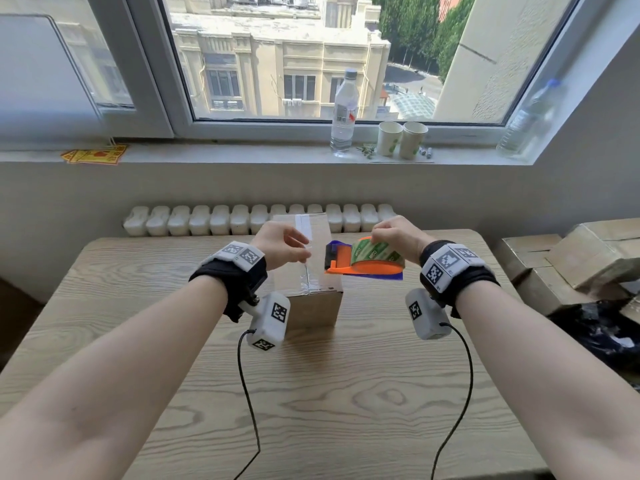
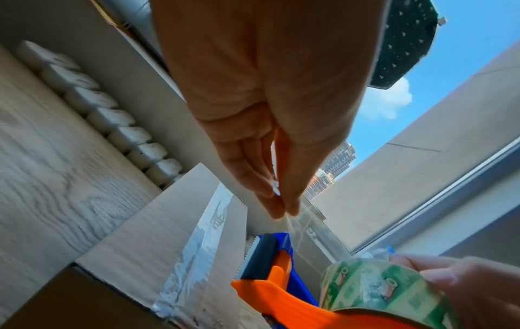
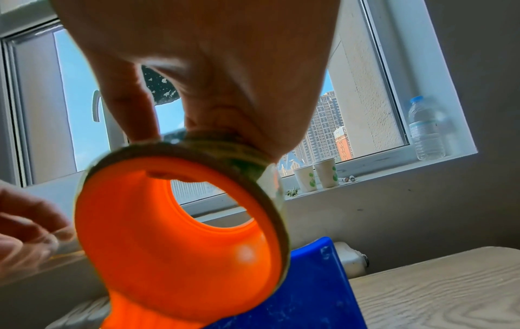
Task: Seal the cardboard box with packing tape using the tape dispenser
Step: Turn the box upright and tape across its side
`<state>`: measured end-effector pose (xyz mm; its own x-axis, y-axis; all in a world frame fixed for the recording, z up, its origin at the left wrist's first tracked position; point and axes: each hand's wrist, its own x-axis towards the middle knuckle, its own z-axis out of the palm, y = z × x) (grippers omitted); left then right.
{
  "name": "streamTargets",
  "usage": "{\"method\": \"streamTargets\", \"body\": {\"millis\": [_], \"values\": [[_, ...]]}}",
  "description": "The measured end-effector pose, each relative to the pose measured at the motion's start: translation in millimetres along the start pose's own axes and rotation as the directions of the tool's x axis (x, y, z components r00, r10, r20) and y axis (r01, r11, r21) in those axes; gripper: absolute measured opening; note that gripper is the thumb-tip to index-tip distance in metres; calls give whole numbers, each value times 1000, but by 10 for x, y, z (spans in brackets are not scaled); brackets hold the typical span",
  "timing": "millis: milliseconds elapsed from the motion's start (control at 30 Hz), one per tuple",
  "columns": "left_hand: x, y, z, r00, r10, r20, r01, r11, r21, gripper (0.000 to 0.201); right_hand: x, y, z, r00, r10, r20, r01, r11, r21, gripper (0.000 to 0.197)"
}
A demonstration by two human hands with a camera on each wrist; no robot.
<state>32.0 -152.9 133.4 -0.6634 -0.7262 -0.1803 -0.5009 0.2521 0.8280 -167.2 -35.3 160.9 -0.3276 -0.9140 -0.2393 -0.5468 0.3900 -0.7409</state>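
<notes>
A brown cardboard box [image 1: 317, 306] stands on the wooden table [image 1: 311, 410], with clear tape [image 2: 197, 244] running along its top seam. My right hand [image 1: 394, 237] grips the roll of an orange and blue tape dispenser [image 1: 363, 263] held above the box's right edge. My left hand [image 1: 284, 245] hovers over the box top and pinches the free end of the clear tape [image 2: 277, 189] between thumb and fingertips [image 2: 281, 207]. The dispenser's toothed blade [image 2: 250, 256] faces the left hand. In the right wrist view the orange hub [image 3: 180, 233] fills the middle.
A white radiator [image 1: 259, 220] runs behind the table. The windowsill holds a water bottle [image 1: 344, 112], two paper cups [image 1: 401, 138] and a second bottle [image 1: 530, 119]. More cardboard boxes [image 1: 571, 261] and a black bag [image 1: 602, 327] lie at the right.
</notes>
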Motion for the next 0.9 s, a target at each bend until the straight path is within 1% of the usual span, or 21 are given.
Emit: {"method": "streamTargets", "body": {"millis": [67, 167, 267, 400, 500, 567, 600, 633, 733, 767, 900], "values": [[12, -2, 3, 999, -33, -7, 33, 999, -13, 18, -11, -17, -22, 1000, -1, 17, 1, 1000, 8, 19], [31, 8, 3, 998, -56, 21, 57, 997, -44, 13, 7, -11, -66, 999, 20, 43, -18, 999, -36, 24], [34, 24, -38, 999, -41, 8, 41, 999, -23, 6, 17, 41, -120, 996, 59, 65, -51, 992, -112, 22], [20, 24, -60, 1000, -16, 7, 17, 999, -31, 7, 4, 159, -224, 994, 110, 12, -104, 970, -218, 28], [17, -4, -44, 1000, -25, 3, 25, 999, -22, 12, -34, 198, -242, 992, 123, -29, -126, 940, -317, 41], [1, -53, -56, 999, -39, -14, 39, 999, -17, 11, -69, 257, -235, 986, 147, -77, -166, 898, -408, 50], [-14, -88, -68, 999, -48, -20, 47, 999, -11, 11, -78, 300, -227, 984, 158, -86, -180, 881, -438, 52], [-25, -124, -80, 998, -59, -24, 59, 998, -2, 12, -76, 352, -220, 982, 171, -75, -187, 875, -446, 51], [-54, -243, -94, 994, -109, -21, 109, 994, 8, 15, -36, 472, -168, 980, 200, -20, -194, 912, -362, 35], [-57, -284, -87, 992, -125, -18, 125, 992, 6, 17, -10, 498, -141, 978, 206, -13, -197, 915, -351, 34], [-86, -464, -25, 982, -186, -23, 186, 983, 4, 20, 62, 543, 19, 967, 254, -6, -235, 884, -404, 44]]}}
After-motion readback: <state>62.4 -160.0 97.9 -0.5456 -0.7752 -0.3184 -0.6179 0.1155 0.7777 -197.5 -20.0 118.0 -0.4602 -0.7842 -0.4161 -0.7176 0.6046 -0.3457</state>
